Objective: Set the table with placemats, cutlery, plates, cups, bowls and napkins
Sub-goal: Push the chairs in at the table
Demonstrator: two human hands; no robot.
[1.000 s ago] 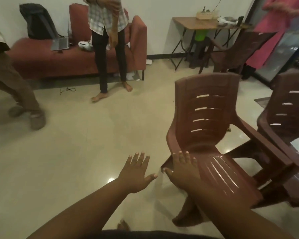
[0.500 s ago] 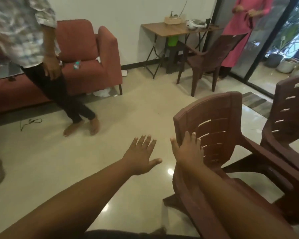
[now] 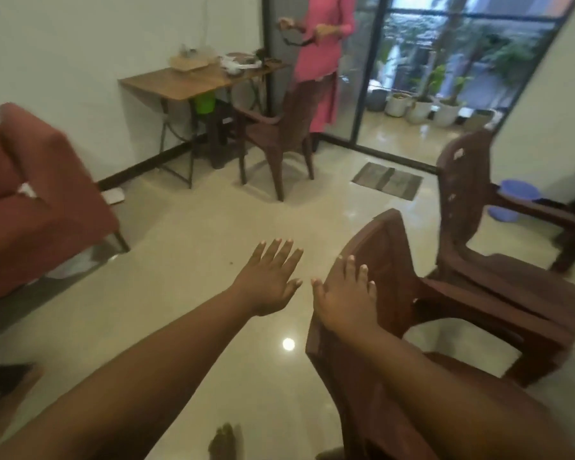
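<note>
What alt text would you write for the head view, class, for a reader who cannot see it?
A person's right hand rests with straight fingers on the back of a brown plastic chair, while the left hand hovers open above the glossy floor. Beyond stand a wooden table and a person in pink.

Brown plastic chair [image 3: 389, 260], rust-red sofa [image 3: 37, 207], cream glossy floor [image 3: 186, 293], wood-tone bench [image 3: 193, 83], green bucket [image 3: 205, 102], lilac tub [image 3: 517, 194].

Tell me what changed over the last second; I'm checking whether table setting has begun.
The view swung right, from the red sofa toward the wooden side table. The right hand moved from the brown plastic chair's seat to its backrest. The left hand stayed open, holding nothing.
</note>
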